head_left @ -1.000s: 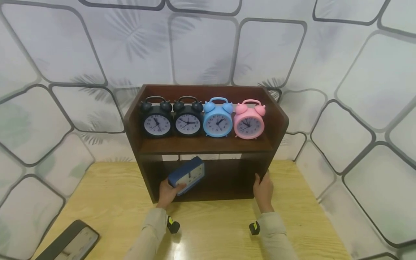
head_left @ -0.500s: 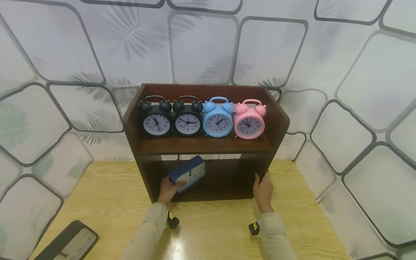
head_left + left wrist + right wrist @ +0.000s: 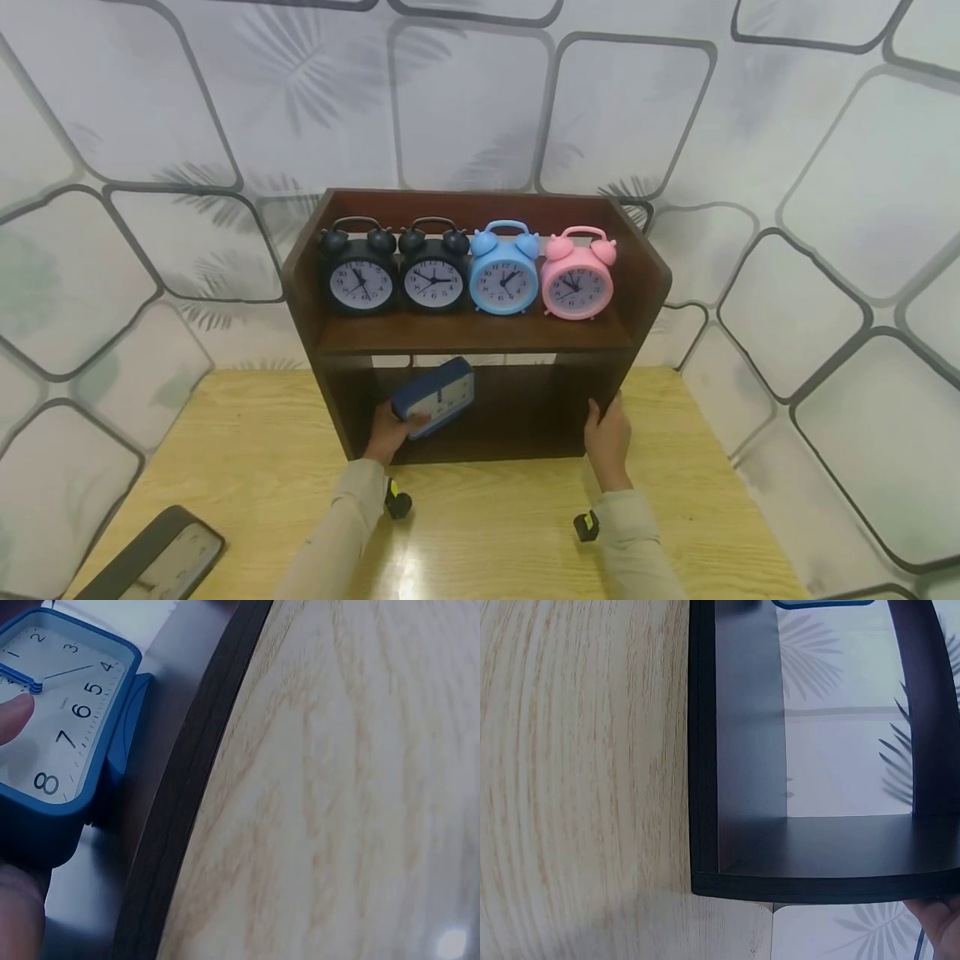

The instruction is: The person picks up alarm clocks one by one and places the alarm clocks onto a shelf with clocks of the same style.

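My left hand [image 3: 387, 433] holds a blue square alarm clock [image 3: 435, 396] by its lower left corner, thumb over the face. The clock leans to one side inside the lower compartment of a dark brown two-tier shelf [image 3: 480, 335]. In the left wrist view, the white dial of the blue alarm clock [image 3: 75, 697] shows close up, just behind the shelf's front edge [image 3: 184, 757]. With my right hand [image 3: 608, 437] I grip the shelf's right side panel near its bottom. Only part of the right hand [image 3: 941, 919] shows in the right wrist view, beside the panel.
On the upper tier stand two black twin-bell clocks [image 3: 362, 283], a light blue one [image 3: 503, 285] and a pink one [image 3: 577, 292]. A dark square clock [image 3: 168, 558] lies at the front left of the wooden table [image 3: 480, 508]. Behind is a patterned wall [image 3: 480, 108].
The left hand has brought the blue alarm clock slightly further into the lower compartment. My right hand keeps its grip on the side panel, and the view has shifted a little.
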### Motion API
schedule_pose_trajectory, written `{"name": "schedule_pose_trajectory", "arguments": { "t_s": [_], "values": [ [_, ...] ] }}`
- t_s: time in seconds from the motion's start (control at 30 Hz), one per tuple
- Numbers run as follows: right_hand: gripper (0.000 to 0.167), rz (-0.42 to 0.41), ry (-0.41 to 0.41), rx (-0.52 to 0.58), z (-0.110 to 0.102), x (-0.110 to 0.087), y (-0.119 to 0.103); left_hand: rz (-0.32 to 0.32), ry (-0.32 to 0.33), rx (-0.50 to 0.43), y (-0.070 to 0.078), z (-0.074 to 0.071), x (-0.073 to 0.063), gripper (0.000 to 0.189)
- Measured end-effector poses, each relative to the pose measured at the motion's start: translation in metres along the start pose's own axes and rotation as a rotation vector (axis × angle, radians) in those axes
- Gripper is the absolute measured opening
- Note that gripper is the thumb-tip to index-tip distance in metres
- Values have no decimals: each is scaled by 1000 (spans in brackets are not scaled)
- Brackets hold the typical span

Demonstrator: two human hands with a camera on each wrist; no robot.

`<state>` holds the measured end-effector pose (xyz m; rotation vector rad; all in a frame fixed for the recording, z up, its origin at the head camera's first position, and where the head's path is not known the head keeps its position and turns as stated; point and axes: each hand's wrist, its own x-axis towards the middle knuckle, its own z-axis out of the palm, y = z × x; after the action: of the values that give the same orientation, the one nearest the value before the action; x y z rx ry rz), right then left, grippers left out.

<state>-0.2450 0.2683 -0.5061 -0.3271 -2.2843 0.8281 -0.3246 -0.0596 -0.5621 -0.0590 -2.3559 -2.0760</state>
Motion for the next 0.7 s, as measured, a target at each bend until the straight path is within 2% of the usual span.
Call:
{"name": "schedule_pose_trajectory", "arguments": {
  "t_s": [0.13,0.3,0.43,0.57,0.7],
  "values": [
    [42,-5,4,4,0,1,0,-22,-51,0,5,-3,1,50],
    [44,-7,3,7,0,2,-1,-29,-85,-8,17,-7,-2,53],
    [44,2,11,0,0,1,-2,-52,-78,-7,25,-12,-6,73],
    [43,2,13,-1,0,0,-2,-98,-51,38,19,-17,-5,91],
    [43,-11,9,11,-1,0,-3,-104,-46,68,6,-22,0,91]
  ]
}}
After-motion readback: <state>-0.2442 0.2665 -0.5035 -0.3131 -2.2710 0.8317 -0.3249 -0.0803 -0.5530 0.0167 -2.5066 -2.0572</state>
